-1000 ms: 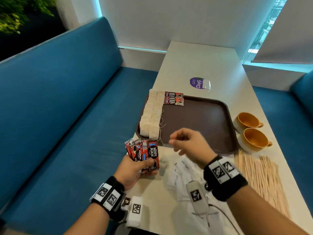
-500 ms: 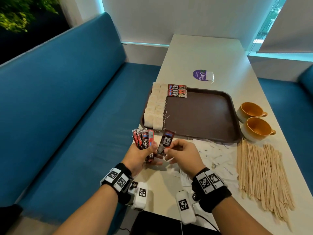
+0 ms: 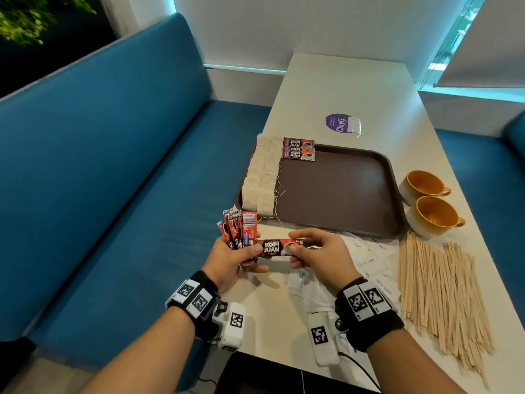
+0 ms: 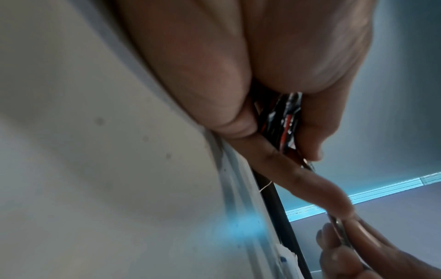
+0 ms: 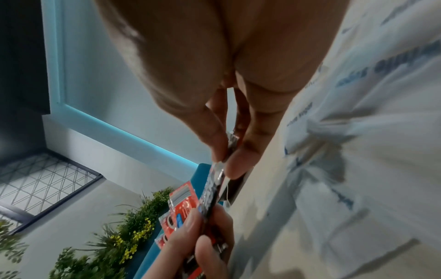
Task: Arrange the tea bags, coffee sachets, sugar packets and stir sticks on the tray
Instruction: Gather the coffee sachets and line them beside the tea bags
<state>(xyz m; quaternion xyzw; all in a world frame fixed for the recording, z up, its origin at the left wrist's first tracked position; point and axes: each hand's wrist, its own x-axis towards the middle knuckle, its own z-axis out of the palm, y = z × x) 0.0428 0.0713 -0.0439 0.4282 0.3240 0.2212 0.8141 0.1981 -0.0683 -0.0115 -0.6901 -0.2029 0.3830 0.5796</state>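
My left hand (image 3: 241, 258) grips a fanned bunch of red coffee sachets (image 3: 237, 230) over the table's near left edge. My right hand (image 3: 308, 251) pinches one end of a single sachet (image 3: 274, 247) that lies level between both hands; the left thumb presses its other end. The brown tray (image 3: 341, 189) lies beyond, with two rows of tea bags (image 3: 262, 172) along its left side and a few sachets (image 3: 298, 149) at its far left corner. White sugar packets (image 3: 369, 261) lie under my right hand. Wooden stir sticks (image 3: 437, 294) are spread to the right.
Two orange cups (image 3: 426, 200) stand right of the tray. A purple sticker (image 3: 338, 123) and a small clear thing lie on the table behind the tray. A blue bench (image 3: 113, 166) runs along the left. A dark object (image 3: 255, 373) sits at the table's near edge.
My right hand came back from the tray to the left hand and drew one sachet out of the bunch. That sachet has turned from upright to level between both hands.
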